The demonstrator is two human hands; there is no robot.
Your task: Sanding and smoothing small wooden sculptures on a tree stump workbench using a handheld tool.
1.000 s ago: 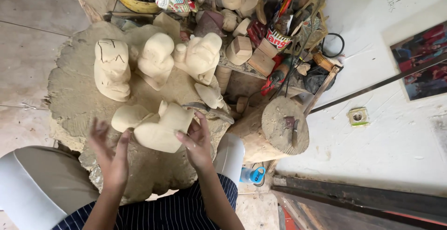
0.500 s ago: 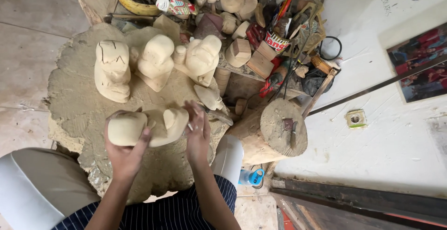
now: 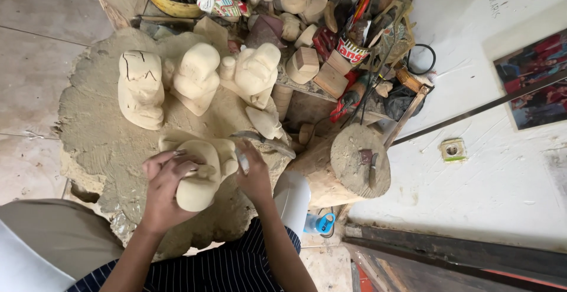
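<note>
A pale, rough-carved wooden figure (image 3: 204, 179) lies on the sawdust-covered mat (image 3: 100, 138) in front of me. My left hand (image 3: 165, 188) is wrapped around its near left side. My right hand (image 3: 255, 174) is against its right side, fingers closed on a small light-tipped tool (image 3: 242, 162). A curved dark blade (image 3: 266, 141) lies just beyond my right fingers; whether it belongs to the held tool is unclear. My striped apron shows below.
Three other unfinished wooden figures (image 3: 140, 88) (image 3: 195, 76) (image 3: 255, 73) stand at the mat's far side. A log stump (image 3: 360, 162) with tools on top is to the right. Behind lies a pile of wood blocks, a red can (image 3: 352, 49) and a yellow bowl (image 3: 171, 7).
My left hand has gone from resting by the carving to gripping it and has pulled it closer. My right hand, flat before, has closed on a small tool.
</note>
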